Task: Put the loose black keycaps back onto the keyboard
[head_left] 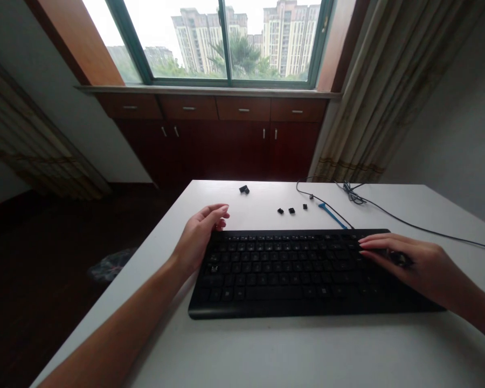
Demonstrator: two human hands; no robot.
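A black keyboard (275, 276) lies flat on the white table. Near its left end, a pale spot among the dark keys looks like an exposed key socket (214, 268). My left hand (198, 237) rests against the upper left corner, fingers curled closed; anything inside them is hidden. Over the keys at the right end, my right hand (418, 258) has its fingers pressed together, tips at the upper keys. A dark object (400, 258) shows between the fingers and palm, too dim to name. Beyond the keyboard lie several small black keycaps (291, 210).
A slim blue tool (332, 215) lies behind the keyboard. A dark cable (408, 220) runs across the right of the white table (267, 350), bundled at the back. More black pieces (244, 189) sit near the far edge. A clear plastic bag (111, 265) is on the floor.
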